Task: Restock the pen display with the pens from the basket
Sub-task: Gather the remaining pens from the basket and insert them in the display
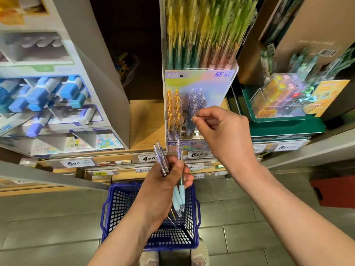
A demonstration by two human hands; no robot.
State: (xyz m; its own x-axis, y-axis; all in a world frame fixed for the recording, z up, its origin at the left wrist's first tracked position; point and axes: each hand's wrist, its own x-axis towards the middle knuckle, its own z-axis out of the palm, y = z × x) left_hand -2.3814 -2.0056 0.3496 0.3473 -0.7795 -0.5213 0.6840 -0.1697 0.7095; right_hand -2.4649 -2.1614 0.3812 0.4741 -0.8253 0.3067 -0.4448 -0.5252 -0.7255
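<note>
a person's right hand (pixel 222 131) is raised to the pen display (pixel 199 81), thumb and forefinger pinching the top of a purple pen (pixel 194 111) standing in its right-hand rows. the left hand (pixel 163 183), lower, over the blue basket (pixel 115 204) on the floor (pixel 249 217), grips a bundle of pens (pixel 178 196).

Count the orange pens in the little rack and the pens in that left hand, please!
Orange transparent plastic pens in the display rack: 8
Clear purple pens with pale blue grips in the left hand: 3
Total: 11
</note>
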